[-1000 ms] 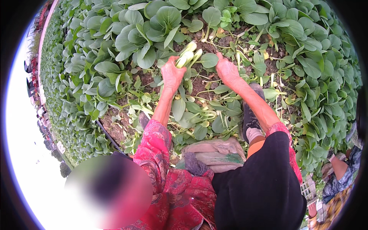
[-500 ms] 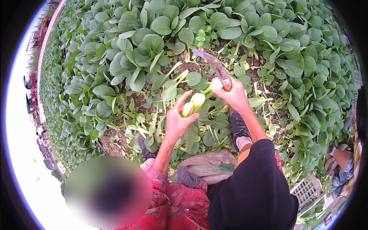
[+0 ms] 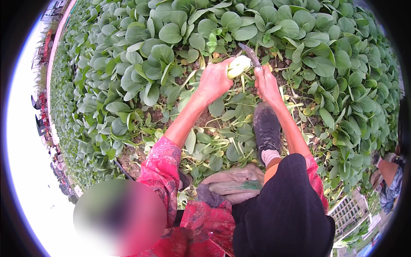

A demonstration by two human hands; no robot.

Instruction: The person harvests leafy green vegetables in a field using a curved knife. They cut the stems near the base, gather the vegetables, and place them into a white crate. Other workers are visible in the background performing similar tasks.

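My left hand (image 3: pixel 214 82), closed, is wrapped round a bok choy (image 3: pixel 239 66). Its pale, thick base sticks out to the right of my fist, and its leaves are hidden. My right hand (image 3: pixel 267 85) grips the handle of a sickle (image 3: pixel 251 55) with a dark curved blade. That blade points up and left, just beyond the bok choy's base; whether they touch I cannot tell. Below both hands, cut leaves and pale stalks (image 3: pixel 209 141) lie strewn over the soil.
Dense rows of growing bok choy (image 3: pixel 150 64) stand ahead and on both sides. My dark shoe (image 3: pixel 266 128) is planted below my right hand. A beige cloth (image 3: pixel 235 182) lies between my legs. At lower right are a white crate (image 3: pixel 349 210) and another person's leg (image 3: pixel 388 173).
Both hands have moved forward, away from my body. My left hand has closed round the bok choy, turning its base to the right. The sickle has shifted right and forward.
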